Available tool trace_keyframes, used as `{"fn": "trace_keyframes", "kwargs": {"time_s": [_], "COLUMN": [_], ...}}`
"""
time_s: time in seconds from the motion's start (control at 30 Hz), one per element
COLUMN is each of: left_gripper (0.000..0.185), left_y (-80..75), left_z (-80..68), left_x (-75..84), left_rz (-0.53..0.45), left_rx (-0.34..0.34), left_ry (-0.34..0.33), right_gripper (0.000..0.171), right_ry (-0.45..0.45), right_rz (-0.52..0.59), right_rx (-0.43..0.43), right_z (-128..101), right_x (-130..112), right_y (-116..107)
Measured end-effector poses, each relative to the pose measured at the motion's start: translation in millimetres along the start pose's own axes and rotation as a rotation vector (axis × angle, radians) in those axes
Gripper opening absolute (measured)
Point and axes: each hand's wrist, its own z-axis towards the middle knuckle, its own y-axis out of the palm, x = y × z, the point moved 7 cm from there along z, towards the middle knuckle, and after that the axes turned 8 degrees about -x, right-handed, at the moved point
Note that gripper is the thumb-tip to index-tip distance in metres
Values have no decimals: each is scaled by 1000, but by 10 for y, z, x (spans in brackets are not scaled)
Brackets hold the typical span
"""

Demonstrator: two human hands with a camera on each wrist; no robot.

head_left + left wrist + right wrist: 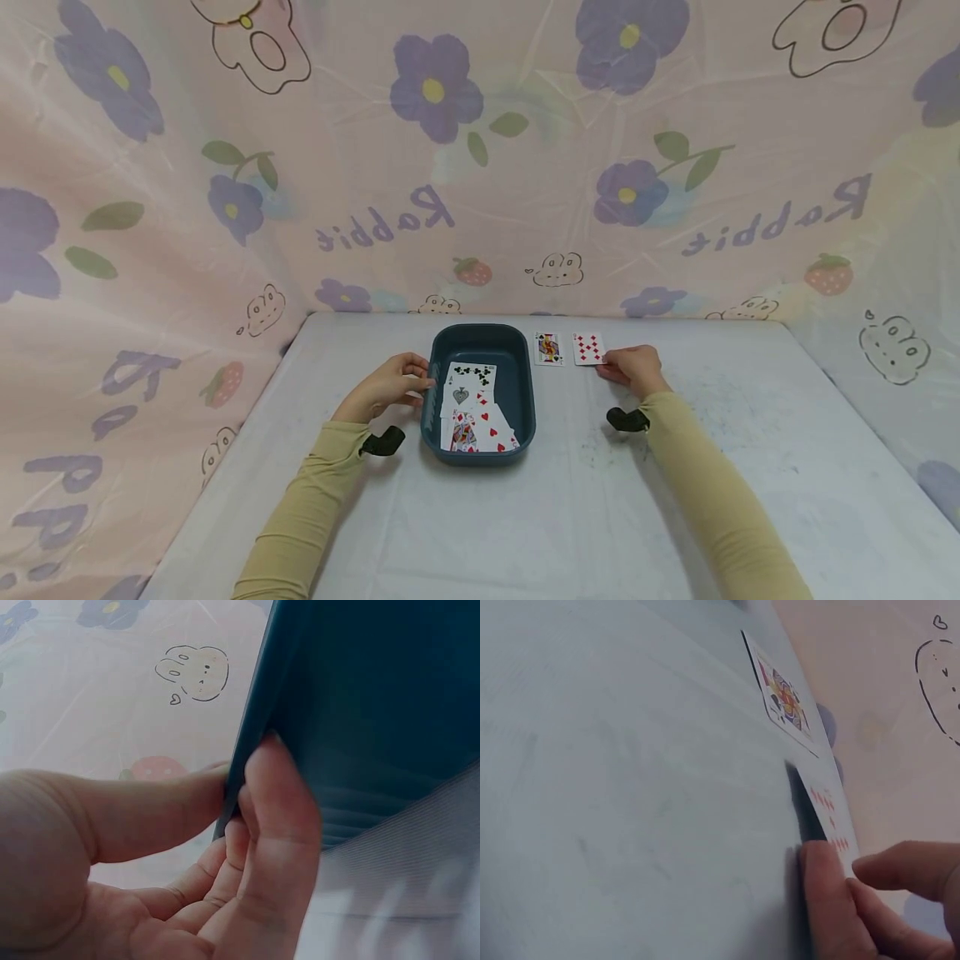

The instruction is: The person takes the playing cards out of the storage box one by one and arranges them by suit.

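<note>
Closest to the camera are two khaki sleeves [731, 508], coming in from the bottom corners, each with a black gadget [383, 442] at the cuff. The right one leads to the right hand [636, 368], which is pinching the near right corner of a diamonds card [588, 347], so most of the card sticks out to the left of the fingertips and away from the person. It's face up at the far side of the table; the right wrist view has a dark shadow along its edge, though I can't tell if the whole card is off the cloth. Just left of it is a face card [548, 350], face up and well clear of the fingers. Then left of that there's a dark blue bin [530, 400], and the left hand [385, 386] has its left wall pinched between thumb and fingers. Inside the bin is a loose pile of cards, overlapping and face up: an ace of spades [461, 396], a clubs card [480, 374], some hearts and another face card. All of that's on a white tablecloth [570, 508], with a pinkish curtain [517, 192] around it, printed with purple flowers, strawberries, bunnies and a backwards "Rabbit".
</note>
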Motion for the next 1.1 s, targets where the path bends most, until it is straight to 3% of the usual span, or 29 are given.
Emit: {"fn": "trace_keyframes", "kwargs": {"time_s": [0.47, 0.87, 1.1], "left_gripper": [35, 36, 37], "left_y": [9, 5, 10], "left_z": [-7, -18, -17], "left_x": [-1, 11, 2], "left_rz": [-13, -18, -26], "left_rx": [9, 11, 6], "left_ry": [-9, -13, -11], "right_gripper": [49, 35, 42], "right_ry": [-11, -37, -67], "right_rz": [-25, -71, -143], "right_rx": [-20, -37, -77], "right_z": [-75, -97, -121], "right_x": [-39, -95, -123], "right_y": [-26, -38, -24]}}
